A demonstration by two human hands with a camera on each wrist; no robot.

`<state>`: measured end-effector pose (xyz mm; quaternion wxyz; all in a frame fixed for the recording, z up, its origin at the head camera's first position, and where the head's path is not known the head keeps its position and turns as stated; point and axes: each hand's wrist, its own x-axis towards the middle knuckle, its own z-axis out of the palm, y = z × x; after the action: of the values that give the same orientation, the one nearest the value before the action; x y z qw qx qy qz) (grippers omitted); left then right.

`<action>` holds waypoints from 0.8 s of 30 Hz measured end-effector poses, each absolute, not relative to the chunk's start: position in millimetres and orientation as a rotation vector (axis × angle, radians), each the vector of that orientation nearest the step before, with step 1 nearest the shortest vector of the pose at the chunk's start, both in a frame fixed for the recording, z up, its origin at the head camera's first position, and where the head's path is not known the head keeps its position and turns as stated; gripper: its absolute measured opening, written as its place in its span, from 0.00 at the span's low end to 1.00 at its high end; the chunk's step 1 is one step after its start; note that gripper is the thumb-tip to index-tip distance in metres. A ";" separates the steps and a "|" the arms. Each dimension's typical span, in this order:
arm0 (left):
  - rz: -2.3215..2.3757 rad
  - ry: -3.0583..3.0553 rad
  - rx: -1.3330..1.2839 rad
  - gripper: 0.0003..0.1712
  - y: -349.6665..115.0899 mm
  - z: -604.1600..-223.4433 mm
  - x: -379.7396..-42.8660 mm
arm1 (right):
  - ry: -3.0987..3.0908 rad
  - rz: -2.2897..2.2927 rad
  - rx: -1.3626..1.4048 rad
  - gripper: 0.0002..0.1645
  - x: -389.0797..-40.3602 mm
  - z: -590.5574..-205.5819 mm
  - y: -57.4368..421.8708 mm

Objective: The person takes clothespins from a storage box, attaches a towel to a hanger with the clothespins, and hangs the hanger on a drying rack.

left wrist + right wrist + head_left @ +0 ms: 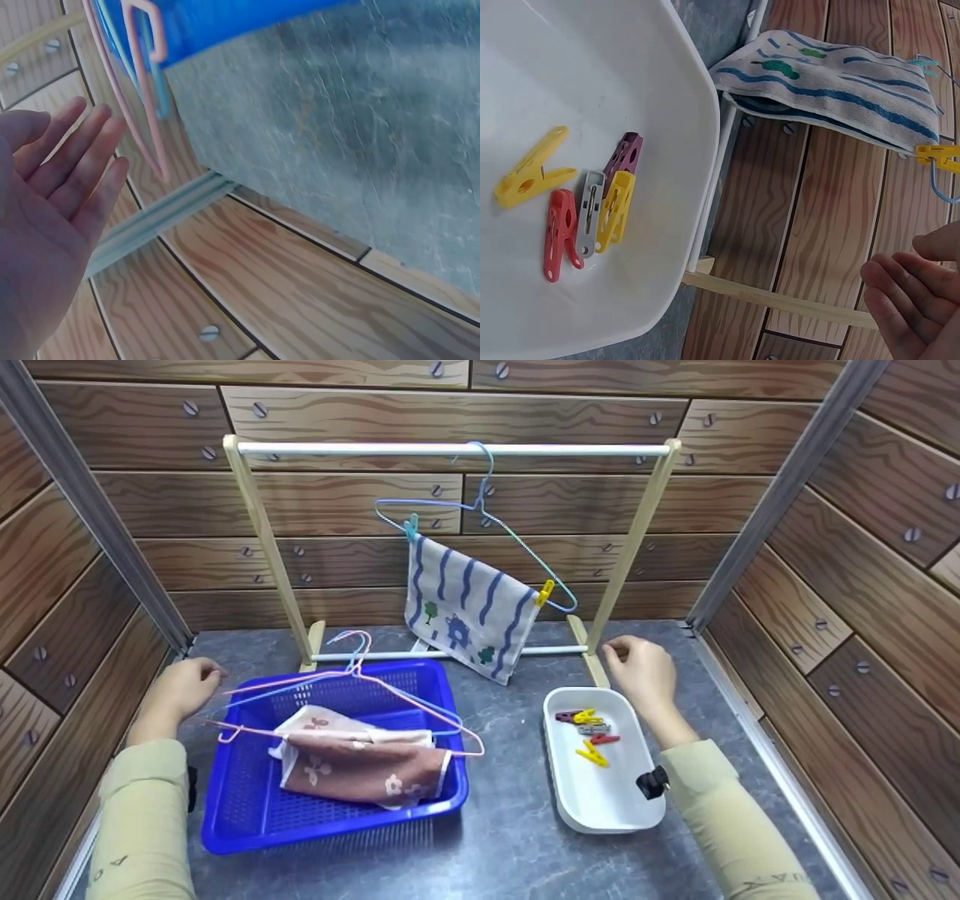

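My left hand (180, 694) hovers by the left side of the blue basket (217, 810), holding nothing. In the left wrist view its fingers (69, 169) are loosely extended. A pink hanger (420, 705) and a blue hanger (289, 685) lie across the basket, over a brown flowered cloth (352, 769) and a paler cloth (315, 720). My right hand (643, 675) is above the far right of the white tray (600, 802), empty, fingers (900, 300) loosely bent. A striped towel (469, 600) hangs tilted from a blue hanger (517, 540), held by a teal clothespin (411, 526) and a yellow clothespin (545, 592).
The wooden rack's white bar (337, 449) carries the towel's hanger. Several clothespins, including a red clothespin (605, 739) and a grey clothespin (594, 729), lie in the tray. Wood-patterned walls (795, 600) enclose the grey tabletop (502, 810) at the back and sides.
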<state>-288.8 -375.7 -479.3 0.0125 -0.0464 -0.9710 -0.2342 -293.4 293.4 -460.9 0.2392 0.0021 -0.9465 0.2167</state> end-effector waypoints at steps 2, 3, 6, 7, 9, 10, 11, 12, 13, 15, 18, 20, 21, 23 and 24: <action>-0.736 -3.031 -0.123 0.21 -380.4 -478.4 -285.1 | -2.590 0.604 0.000 0.12 -292.7 -462.5 293.5; -0.741 -3.036 -0.111 0.21 -382.8 -477.9 -283.2 | -2.590 0.610 -0.004 0.12 -292.3 -463.5 293.7; -0.767 -3.066 -0.095 0.20 -388.7 -476.1 -277.2 | -2.597 0.624 -0.017 0.12 -291.6 -465.3 294.0; -0.774 -3.074 -0.101 0.21 -390.4 -476.3 -275.5 | -2.602 0.626 -0.020 0.12 -291.6 -466.1 294.2; -0.798 -3.098 -0.103 0.22 -393.4 -477.6 -271.6 | -2.615 0.627 -0.022 0.13 -291.3 -467.6 294.5; -0.816 -3.114 -0.103 0.22 -394.3 -478.2 -270.0 | -2.621 0.626 -0.023 0.14 -291.6 -468.1 294.7; -0.831 -3.130 -0.102 0.22 -395.2 -479.1 -268.5 | -2.627 0.625 -0.025 0.14 -291.9 -469.0 295.1; -0.845 -3.144 -0.098 0.23 -395.8 -480.0 -266.9 | -2.630 0.626 -0.027 0.14 -292.0 -469.7 295.2; -0.849 -3.153 -0.091 0.23 -396.2 -481.0 -265.2 | -2.635 0.628 -0.032 0.15 -292.1 -470.6 295.4; -0.851 -3.156 -0.073 0.22 -396.8 -482.9 -261.6 | -2.641 0.640 -0.039 0.15 -292.3 -472.4 295.6; -0.821 -3.127 -0.072 0.20 -397.6 -485.0 -257.2 | -2.647 0.657 -0.047 0.16 -291.9 -475.3 295.9; -0.828 -3.125 -0.081 0.19 -398.5 -485.8 -255.0 | -2.649 0.663 -0.047 0.15 -291.5 -477.2 296.5; -0.841 -3.139 -0.081 0.19 -399.0 -486.0 -254.2 | -2.648 0.663 -0.047 0.15 -291.3 -478.2 297.1; -0.878 -3.184 -0.079 0.20 -399.8 -486.5 -252.3 | -2.645 0.664 -0.049 0.15 -290.9 -480.0 298.4; -0.908 -3.211 -0.067 0.21 -399.9 -486.9 -251.6 | -2.643 0.665 -0.049 0.14 -290.6 -480.8 299.0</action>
<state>-251.6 -399.9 -486.9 -0.0978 -0.0201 -0.9575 -0.2708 -290.6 299.0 -480.8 0.2066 -0.0175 -0.9487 0.2387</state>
